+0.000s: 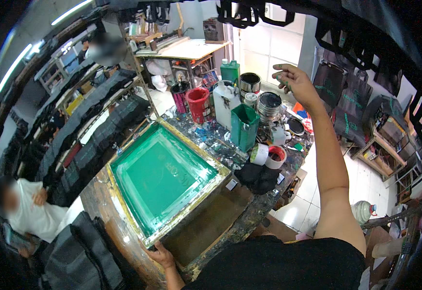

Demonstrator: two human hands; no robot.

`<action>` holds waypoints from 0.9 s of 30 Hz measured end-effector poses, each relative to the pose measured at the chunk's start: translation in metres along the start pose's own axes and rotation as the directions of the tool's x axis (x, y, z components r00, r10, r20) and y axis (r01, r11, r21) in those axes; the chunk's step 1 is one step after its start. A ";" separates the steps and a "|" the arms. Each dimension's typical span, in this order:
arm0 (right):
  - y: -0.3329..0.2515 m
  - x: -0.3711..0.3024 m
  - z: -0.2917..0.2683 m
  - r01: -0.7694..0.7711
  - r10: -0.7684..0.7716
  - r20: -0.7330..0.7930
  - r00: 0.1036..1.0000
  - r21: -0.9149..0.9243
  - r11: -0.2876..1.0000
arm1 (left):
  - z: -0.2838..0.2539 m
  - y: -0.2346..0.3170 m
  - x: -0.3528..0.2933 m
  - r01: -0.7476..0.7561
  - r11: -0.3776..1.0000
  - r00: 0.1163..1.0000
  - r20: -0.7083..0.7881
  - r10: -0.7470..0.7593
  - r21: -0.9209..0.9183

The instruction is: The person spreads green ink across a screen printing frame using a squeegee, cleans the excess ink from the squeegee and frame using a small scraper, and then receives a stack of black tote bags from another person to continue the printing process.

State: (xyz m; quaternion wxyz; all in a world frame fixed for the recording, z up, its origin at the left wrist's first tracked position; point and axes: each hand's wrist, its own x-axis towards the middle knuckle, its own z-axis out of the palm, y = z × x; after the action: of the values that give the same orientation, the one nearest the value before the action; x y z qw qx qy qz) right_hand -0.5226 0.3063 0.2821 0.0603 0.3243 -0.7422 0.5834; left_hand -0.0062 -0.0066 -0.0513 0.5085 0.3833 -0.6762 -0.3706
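Note:
A silk-screen printing frame (191,220) with a green, ink-smeared mesh and a stained wooden rim sits tilted on the worktable in front of me. At its near corner, my left hand (162,256) grips the rim, its thumb on the edge and some fingers hidden. My right hand (293,84) is raised out to the right, past the paint cans. Its fingers are apart and loosely bent, with green stains and nothing in them. Below the screen's right side lies a brown board (208,227).
Behind the screen stand a cut green container (245,128), a white jerrycan (226,104), a red bucket (199,105), an open can (269,104) and tape rolls (275,157). Black bags (85,251) lie at the near left. A person (34,208) in white is there. Black bags hang overhead.

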 end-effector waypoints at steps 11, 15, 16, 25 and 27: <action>0.087 0.021 -0.061 -0.014 0.056 0.153 0.987 -0.261 0.965 | -0.053 -0.121 0.007 -0.052 0.821 0.984 -0.110 0.139 0.568; 0.056 -0.051 -0.074 0.016 0.040 0.203 0.978 -0.266 0.964 | -0.015 -0.061 -0.008 0.164 0.851 0.983 -0.151 -0.101 0.498; 0.049 -0.070 -0.072 -0.072 0.125 0.265 0.956 -0.203 0.976 | 0.000 -0.029 -0.004 0.052 0.883 0.995 -0.098 -0.006 0.466; 0.096 -0.226 0.074 0.022 0.160 0.447 0.880 -0.374 0.927 | 0.005 -0.032 -0.004 -0.024 0.811 0.985 -0.124 0.118 0.585; 0.096 -0.227 0.101 0.067 0.080 0.325 0.942 -0.419 0.905 | -0.019 -0.043 -0.001 -0.040 0.834 0.986 -0.115 0.123 0.550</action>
State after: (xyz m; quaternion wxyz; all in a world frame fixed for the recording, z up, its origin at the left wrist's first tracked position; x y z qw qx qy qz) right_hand -0.3694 0.3188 0.0650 0.0007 0.3950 -0.8517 0.3444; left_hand 0.0186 -0.0266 -0.0863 0.4417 0.5089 -0.7304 -0.1116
